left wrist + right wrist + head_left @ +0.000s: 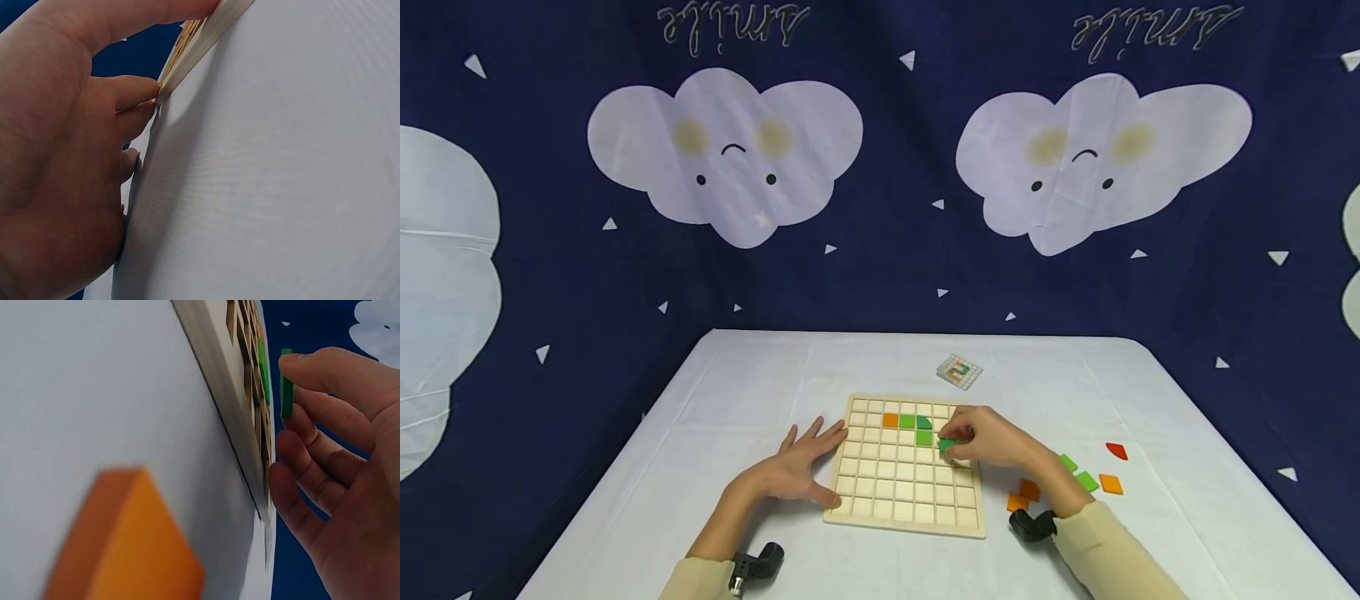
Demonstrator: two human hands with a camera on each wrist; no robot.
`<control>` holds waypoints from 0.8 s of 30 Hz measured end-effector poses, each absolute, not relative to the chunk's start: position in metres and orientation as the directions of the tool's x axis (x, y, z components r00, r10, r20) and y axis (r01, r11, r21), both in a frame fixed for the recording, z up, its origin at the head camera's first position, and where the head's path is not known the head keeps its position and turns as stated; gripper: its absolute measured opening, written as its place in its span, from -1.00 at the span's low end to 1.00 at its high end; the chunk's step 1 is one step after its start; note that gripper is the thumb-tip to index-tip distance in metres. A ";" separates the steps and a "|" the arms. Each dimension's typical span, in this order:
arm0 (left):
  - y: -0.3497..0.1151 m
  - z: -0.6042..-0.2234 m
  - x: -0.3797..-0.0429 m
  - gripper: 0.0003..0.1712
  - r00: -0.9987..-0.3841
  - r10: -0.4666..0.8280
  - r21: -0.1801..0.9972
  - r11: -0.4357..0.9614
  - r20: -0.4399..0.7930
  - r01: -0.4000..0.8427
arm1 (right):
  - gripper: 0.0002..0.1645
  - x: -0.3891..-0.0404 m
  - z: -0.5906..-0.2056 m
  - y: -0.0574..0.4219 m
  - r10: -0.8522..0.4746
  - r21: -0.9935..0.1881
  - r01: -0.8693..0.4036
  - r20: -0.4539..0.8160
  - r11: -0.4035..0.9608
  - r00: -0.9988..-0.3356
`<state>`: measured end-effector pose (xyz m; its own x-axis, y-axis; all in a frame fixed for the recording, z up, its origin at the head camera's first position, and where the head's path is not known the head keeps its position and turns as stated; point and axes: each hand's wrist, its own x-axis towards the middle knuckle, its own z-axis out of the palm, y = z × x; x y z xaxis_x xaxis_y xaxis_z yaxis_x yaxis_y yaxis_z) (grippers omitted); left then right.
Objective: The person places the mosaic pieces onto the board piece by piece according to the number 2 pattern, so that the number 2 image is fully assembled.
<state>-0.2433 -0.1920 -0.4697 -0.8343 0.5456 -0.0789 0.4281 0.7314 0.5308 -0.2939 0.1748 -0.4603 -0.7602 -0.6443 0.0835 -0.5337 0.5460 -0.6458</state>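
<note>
A wooden grid board (895,492) lies on the white table. In its upper rows sit an orange square tile (891,420), a light green tile (907,421), a dark green rounded tile (924,422) and, below that one, another light green tile (924,437). My left hand (793,471) rests at the board's left edge, fingers spread, with thumb and fingertips against the frame. Over the right side of the grid, my right hand (988,437) pinches a dark green tile (287,387) between thumb and fingers. The right wrist view shows that tile edge-on, its outline partly covered by fingers.
Right of the board lie a red rounded tile (1117,451), light green tiles (1086,481) and orange tiles (1110,484), some close to the right forearm. Behind the board is a small pattern card (959,372). A dark blue cloud-print cloth (910,167) hangs beyond the table.
</note>
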 end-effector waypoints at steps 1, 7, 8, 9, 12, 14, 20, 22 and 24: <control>-0.192 -0.470 -0.243 0.25 -0.834 0.546 0.530 0.732 -0.080 0.428 | -0.72 -0.294 -0.460 0.173 -0.649 -0.645 -0.538 0.085 0.543 -0.756; -0.192 -0.470 -0.244 0.25 -0.834 0.546 0.527 0.732 -0.074 0.432 | -0.72 -0.295 -0.458 0.165 -0.658 -0.623 -0.564 0.102 0.542 -0.746; -0.192 -0.470 -0.244 0.25 -0.834 0.546 0.527 0.732 -0.074 0.432 | -0.72 -0.294 -0.457 0.163 -0.660 -0.622 -0.565 0.102 0.542 -0.745; -0.192 -0.470 -0.244 0.25 -0.834 0.546 0.527 0.732 -0.075 0.432 | -0.72 -0.294 -0.457 0.161 -0.661 -0.624 -0.565 0.102 0.540 -0.743; -0.192 -0.470 -0.243 0.26 -0.834 0.546 0.528 0.732 -0.077 0.430 | -0.72 -0.293 -0.458 0.156 -0.667 -0.620 -0.575 0.109 0.534 -0.737; -0.192 -0.471 -0.243 0.26 -0.835 0.545 0.531 0.731 -0.077 0.429 | -0.73 -0.293 -0.460 0.153 -0.675 -0.615 -0.587 0.116 0.527 -0.729; -0.192 -0.472 -0.244 0.26 -0.833 0.547 0.536 0.729 -0.082 0.426 | -0.74 -0.292 -0.464 0.149 -0.678 -0.619 -0.577 0.096 0.533 -0.729; -0.192 -0.472 -0.244 0.26 -0.833 0.547 0.538 0.729 -0.085 0.423 | -0.74 -0.292 -0.464 0.149 -0.676 -0.615 -0.577 0.095 0.537 -0.731; -0.193 -0.472 -0.244 0.26 -0.834 0.546 0.540 0.728 -0.083 0.423 | -0.75 -0.292 -0.463 0.148 -0.679 -0.605 -0.586 0.100 0.539 -0.727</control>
